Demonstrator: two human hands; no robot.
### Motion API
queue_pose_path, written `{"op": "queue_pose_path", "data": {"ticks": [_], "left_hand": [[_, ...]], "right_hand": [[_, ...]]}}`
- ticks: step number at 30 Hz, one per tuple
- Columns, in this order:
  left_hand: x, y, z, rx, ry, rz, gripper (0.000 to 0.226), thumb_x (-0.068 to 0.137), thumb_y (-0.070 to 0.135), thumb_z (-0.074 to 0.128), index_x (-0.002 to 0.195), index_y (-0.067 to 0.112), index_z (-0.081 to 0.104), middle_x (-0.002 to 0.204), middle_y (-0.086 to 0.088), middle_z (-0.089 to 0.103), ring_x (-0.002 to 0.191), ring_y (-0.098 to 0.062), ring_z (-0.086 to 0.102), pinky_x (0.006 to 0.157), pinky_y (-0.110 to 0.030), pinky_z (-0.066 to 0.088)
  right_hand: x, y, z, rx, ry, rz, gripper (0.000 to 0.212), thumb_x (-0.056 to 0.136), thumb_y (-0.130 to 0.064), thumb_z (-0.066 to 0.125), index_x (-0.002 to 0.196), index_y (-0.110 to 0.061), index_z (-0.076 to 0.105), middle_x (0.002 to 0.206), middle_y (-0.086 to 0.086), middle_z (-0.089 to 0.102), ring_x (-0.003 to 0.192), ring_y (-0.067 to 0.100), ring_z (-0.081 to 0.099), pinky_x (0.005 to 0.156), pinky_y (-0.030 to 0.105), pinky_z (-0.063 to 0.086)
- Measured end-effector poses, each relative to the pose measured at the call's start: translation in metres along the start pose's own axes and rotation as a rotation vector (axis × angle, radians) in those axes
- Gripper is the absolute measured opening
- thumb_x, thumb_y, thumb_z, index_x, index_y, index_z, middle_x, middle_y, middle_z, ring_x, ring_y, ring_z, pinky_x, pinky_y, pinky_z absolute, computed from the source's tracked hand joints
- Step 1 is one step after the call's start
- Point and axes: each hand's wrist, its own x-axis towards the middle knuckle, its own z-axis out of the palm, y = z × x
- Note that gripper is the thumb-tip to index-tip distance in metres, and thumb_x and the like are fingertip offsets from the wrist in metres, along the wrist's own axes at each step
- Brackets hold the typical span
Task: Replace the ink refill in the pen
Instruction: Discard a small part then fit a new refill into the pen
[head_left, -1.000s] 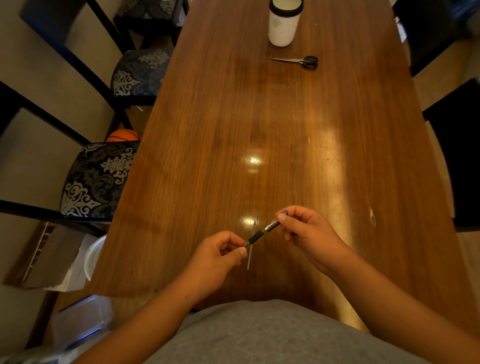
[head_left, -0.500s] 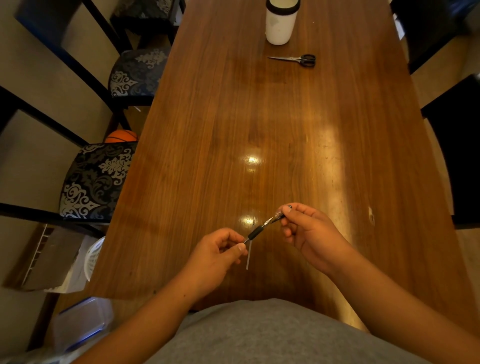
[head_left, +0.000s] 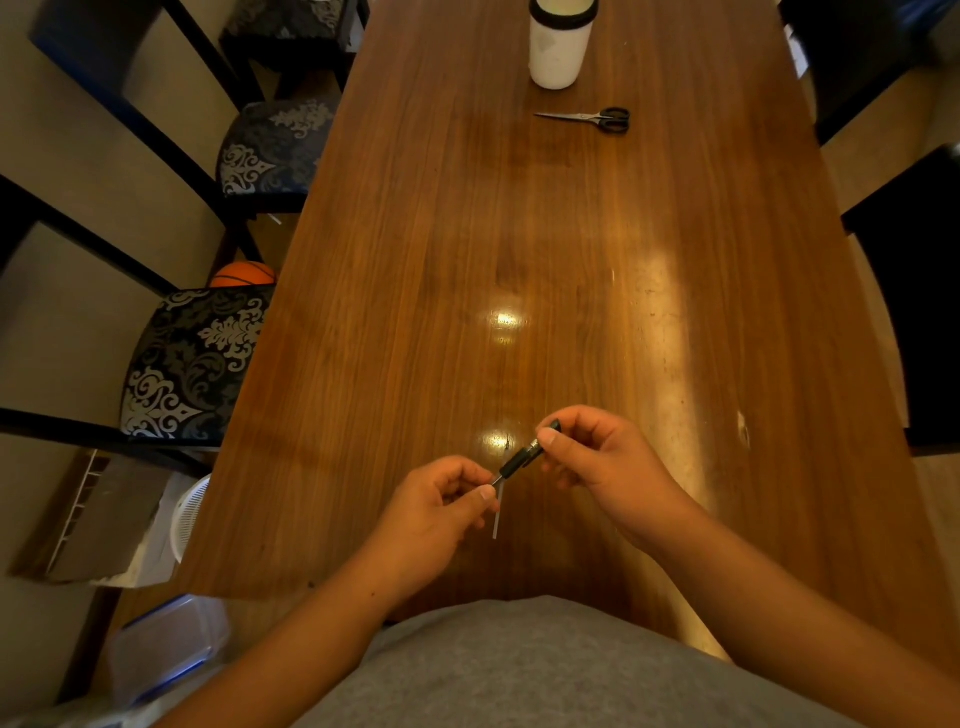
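The big brown tabletop (head_left: 519, 234) is lying under everything. A white cup (head_left: 558, 49) and scissors (head_left: 592, 118) are sitting far away (near the far end). The right hand (head_left: 605, 460) is pinching the top of the black pen (head_left: 522, 457). The left hand (head_left: 441, 506) is pinching the pen's tip. A thin clear refill (head_left: 496, 522) is lying just below.

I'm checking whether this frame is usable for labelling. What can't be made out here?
- Pen, head view: its tip is hidden by the left hand; its rear by the right hand.
- Thin refill: too small to tell whether it contains ink.
- White cup: top cut off by the frame edge.
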Motion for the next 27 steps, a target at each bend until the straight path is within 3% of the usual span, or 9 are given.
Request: {"op": "queue_pose_path", "data": {"ticks": [6, 14, 23, 27], "left_hand": [[0.001, 0.006, -0.001, -0.186, -0.085, -0.064, 0.016, 0.094, 0.006, 0.052, 0.096, 0.008, 0.068, 0.068, 0.004, 0.069, 0.056, -0.002, 0.056, 0.050, -0.013, 0.043], [0.007, 0.004, -0.010, -0.694, -0.372, -0.261, 0.010, 0.086, 0.012, 0.060, 0.088, 0.007, 0.069, 0.069, -0.003, 0.062, 0.053, -0.006, 0.050, 0.045, -0.014, 0.038], [0.011, 0.004, -0.005, -0.219, -0.104, -0.035, 0.011, 0.093, 0.007, 0.055, 0.094, 0.007, 0.066, 0.066, 0.004, 0.069, 0.056, -0.002, 0.055, 0.050, -0.012, 0.045], [0.017, -0.007, 0.002, 0.044, 0.029, 0.067, 0.008, 0.093, 0.011, 0.057, 0.093, 0.014, 0.064, 0.076, 0.003, 0.069, 0.068, -0.005, 0.060, 0.066, -0.021, 0.050]], "right_hand": [[0.001, -0.008, 0.001, 0.066, -0.014, -0.037, 0.014, 0.091, -0.009, 0.061, 0.087, -0.019, 0.070, 0.074, -0.001, 0.071, 0.068, 0.010, 0.067, 0.058, 0.019, 0.052], [0.003, -0.016, 0.005, 0.116, -0.045, -0.075, 0.010, 0.091, -0.006, 0.059, 0.089, -0.012, 0.068, 0.072, -0.002, 0.068, 0.065, 0.008, 0.063, 0.060, 0.019, 0.052], [0.006, -0.008, 0.004, 0.088, 0.022, -0.064, 0.007, 0.091, -0.007, 0.060, 0.090, -0.008, 0.066, 0.070, -0.001, 0.067, 0.064, 0.008, 0.063, 0.060, 0.019, 0.052], [0.011, 0.008, -0.001, -0.010, 0.064, -0.007, 0.007, 0.090, -0.017, 0.063, 0.091, -0.018, 0.071, 0.074, -0.002, 0.072, 0.071, 0.011, 0.067, 0.062, 0.021, 0.054]]}}
